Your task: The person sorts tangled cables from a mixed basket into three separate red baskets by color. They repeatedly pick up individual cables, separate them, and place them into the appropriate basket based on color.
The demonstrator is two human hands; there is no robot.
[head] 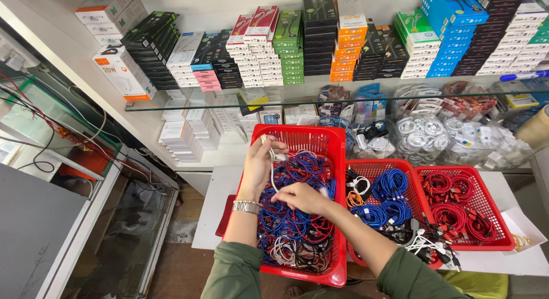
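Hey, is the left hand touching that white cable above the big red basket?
Touching. The head view shows the left hand pinching the white cable near its plug end, above the large red basket.

Red plastic baskets (329, 140): three on white table (213, 207), side by side. Hands: two, left hand (260, 161) and right hand (300, 197), both over largest basket. White cable (273, 172): one, between hands. Wristwatch (246, 207): one. Glass shelf (189, 98): one. Blue cable coils (390, 184) in middle basket: about four. Stacked boxes (349, 41) on shelf: too many to count.
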